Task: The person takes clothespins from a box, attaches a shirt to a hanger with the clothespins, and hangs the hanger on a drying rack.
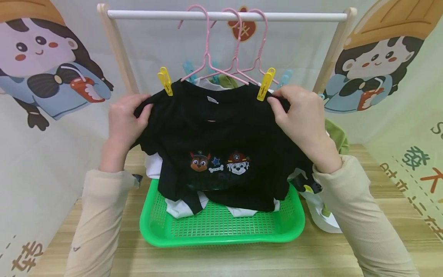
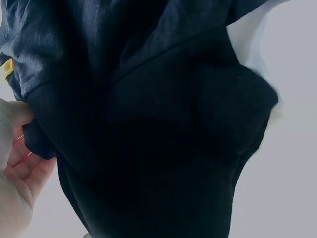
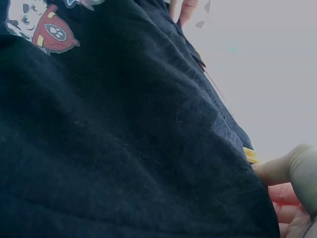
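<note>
A black T-shirt with two cartoon dogs on its chest hangs from a pink hanger. Two yellow clothespins clip its shoulders to that hanger. My left hand pinches the sleeve on the left between thumb and fingers; in the left wrist view the thumb lies against the dark cloth. On the other side my right hand pinches the shoulder just beside the right clothespin. The right wrist view shows the cloth stretched from that thumb, with a bit of yellow clip near it. Most of the hanger's lower part is hidden behind the shirt.
A white rod on wooden posts carries several pink hangers. Behind the shirt hang other garments with blue clothespins. Beneath stands a green basket with white cloth in it. A green garment and a white object are at right.
</note>
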`<state>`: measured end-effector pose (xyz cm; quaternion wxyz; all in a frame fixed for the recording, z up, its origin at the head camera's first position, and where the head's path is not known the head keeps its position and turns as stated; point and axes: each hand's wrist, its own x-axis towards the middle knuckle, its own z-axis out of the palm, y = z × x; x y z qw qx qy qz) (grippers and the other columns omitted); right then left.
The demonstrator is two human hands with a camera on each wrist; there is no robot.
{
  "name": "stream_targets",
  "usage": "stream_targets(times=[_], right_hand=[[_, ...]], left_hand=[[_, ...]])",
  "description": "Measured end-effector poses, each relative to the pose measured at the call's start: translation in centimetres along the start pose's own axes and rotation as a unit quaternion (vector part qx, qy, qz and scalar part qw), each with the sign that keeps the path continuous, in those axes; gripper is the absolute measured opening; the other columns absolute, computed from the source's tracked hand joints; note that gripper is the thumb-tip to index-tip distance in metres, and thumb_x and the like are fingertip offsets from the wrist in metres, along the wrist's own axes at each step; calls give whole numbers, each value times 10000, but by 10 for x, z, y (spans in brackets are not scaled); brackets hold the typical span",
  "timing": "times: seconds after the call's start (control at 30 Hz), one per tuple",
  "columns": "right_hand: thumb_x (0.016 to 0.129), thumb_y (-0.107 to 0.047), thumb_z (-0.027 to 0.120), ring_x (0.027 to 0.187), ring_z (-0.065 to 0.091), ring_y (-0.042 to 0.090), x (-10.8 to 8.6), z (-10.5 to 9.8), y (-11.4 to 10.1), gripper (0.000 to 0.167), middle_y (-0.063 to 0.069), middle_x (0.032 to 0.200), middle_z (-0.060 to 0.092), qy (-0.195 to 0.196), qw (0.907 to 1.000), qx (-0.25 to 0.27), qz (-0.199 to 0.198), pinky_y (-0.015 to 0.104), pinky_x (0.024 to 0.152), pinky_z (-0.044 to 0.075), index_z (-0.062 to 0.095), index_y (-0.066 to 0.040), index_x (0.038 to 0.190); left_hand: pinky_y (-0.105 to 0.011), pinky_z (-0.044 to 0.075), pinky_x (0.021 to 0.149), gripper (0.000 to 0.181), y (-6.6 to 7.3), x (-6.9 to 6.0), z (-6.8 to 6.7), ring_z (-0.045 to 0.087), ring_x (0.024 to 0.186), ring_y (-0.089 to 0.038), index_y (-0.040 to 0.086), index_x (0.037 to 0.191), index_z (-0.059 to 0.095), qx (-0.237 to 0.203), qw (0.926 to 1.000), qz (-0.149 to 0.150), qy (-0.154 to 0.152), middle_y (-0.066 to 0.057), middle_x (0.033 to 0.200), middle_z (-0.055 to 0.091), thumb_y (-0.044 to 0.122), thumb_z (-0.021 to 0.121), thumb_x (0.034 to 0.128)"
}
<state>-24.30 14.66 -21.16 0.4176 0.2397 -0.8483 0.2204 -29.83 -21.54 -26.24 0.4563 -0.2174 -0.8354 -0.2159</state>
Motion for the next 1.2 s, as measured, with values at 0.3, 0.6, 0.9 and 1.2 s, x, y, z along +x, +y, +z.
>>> stream_targets(times=[0.3,0.6,0.9,1.2], right_hand=[[872,-96,664,766,629,330,-4,10,9,178,206,883,669,-100,9987,-36,-499,434,675,506,658,75,922],[848,-59,684,800,627,317,-7,17,10,169,208,900,666,166,9963,416,-730,424,719,511,651,83,934],[846,-3,659,948,550,351,-19,24,1,168,234,1026,580,1155,9832,521,-1315,404,855,485,628,98,977],[892,-44,582,933,579,333,-66,38,-39,138,189,1025,615,1664,9629,1174,-1769,399,830,490,654,48,965]], left_hand=[[-487,451,894,229,-1,-5,3,584,979,-381,-83,1079,641,82,9998,-121,113,-231,1050,647,29,611,881],[-458,422,934,262,-2,-8,5,528,1044,-378,-78,1107,629,66,9987,-144,475,-225,1097,634,66,581,894],[-423,358,1012,369,14,-20,6,484,1162,-348,-71,1196,573,-318,9954,-606,668,-200,1242,569,145,552,899],[-452,310,1042,396,82,-58,4,448,1232,-331,-98,1236,525,-1225,9858,-1066,436,-218,1310,510,111,548,900]])
